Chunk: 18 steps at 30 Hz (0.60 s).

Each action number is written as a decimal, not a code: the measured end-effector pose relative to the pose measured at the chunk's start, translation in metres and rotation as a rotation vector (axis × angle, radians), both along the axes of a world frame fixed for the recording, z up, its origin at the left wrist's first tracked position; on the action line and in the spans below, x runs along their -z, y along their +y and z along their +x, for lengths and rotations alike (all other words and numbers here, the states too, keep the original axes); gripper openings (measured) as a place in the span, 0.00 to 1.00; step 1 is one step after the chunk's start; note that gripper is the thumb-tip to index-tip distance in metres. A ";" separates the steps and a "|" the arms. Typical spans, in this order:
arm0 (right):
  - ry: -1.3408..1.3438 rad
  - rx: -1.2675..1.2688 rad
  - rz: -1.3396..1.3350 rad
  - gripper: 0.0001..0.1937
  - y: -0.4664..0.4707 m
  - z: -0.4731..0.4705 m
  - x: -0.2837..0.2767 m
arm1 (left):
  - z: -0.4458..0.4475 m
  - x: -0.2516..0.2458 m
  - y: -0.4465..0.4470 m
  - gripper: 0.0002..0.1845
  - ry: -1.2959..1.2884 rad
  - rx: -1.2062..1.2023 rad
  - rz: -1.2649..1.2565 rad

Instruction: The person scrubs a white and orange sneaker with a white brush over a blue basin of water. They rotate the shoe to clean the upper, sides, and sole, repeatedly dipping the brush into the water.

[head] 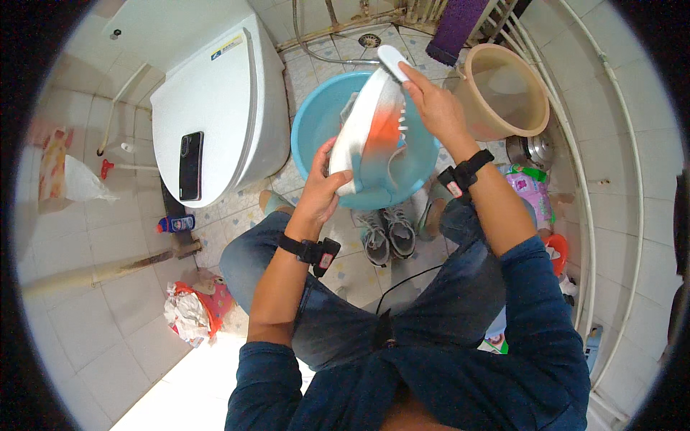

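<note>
My left hand point(323, 186) grips a sneaker point(372, 134) by its heel and sole. The shoe is white, orange and grey-blue, with white laces, and it is held tilted over a light blue plastic basin point(307, 116). In my right hand point(436, 102) is a white scrub brush point(393, 62), its dark bristles turned down at the toe of the sneaker. Whether the bristles touch the shoe is hard to tell. Something greyish, partly hidden behind the shoe, lies in the basin. A pair of grey sneakers point(387, 233) stands on the tiles between my feet.
A closed white toilet point(226, 118) with a black phone point(191, 166) on its lid stands at left. To the right are a beige bucket point(504, 89) and white pipes point(582, 178). A blue bottle point(176, 223) and a full wastebasket point(202, 307) stand at lower left. A floor drain point(370, 40) lies beyond.
</note>
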State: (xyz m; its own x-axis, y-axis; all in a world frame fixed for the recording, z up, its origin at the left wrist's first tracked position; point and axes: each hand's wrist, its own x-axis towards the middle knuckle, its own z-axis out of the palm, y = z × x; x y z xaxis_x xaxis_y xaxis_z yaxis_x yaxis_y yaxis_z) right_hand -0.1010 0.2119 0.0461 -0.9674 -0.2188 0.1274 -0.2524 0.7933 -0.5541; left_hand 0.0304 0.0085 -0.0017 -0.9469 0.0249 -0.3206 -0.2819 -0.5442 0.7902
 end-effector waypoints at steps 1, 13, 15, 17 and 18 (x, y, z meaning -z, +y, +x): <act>-0.009 -0.160 -0.037 0.20 -0.002 0.001 0.003 | -0.001 0.000 0.000 0.41 0.009 0.028 0.004; 0.123 0.023 -0.310 0.31 0.003 -0.024 0.022 | 0.001 0.001 0.002 0.41 0.079 -0.052 0.092; -0.088 0.043 -0.645 0.30 0.003 -0.023 0.025 | -0.002 0.001 0.003 0.42 0.106 -0.100 -0.006; -0.347 0.076 -0.796 0.28 -0.001 -0.014 0.030 | -0.006 0.000 0.001 0.43 0.199 -0.145 -0.268; -0.488 0.090 -0.778 0.26 -0.003 -0.008 0.032 | -0.008 -0.001 -0.001 0.45 0.270 -0.161 -0.487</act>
State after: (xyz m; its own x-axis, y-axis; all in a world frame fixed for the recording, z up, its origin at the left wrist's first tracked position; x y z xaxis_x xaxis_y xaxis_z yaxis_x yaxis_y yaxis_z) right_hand -0.1093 0.2086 0.0139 -0.9617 -0.1643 -0.2193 0.1938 0.1582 -0.9682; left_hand 0.0221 0.0078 -0.0010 -0.9763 -0.2162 -0.0057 0.0206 -0.1194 0.9926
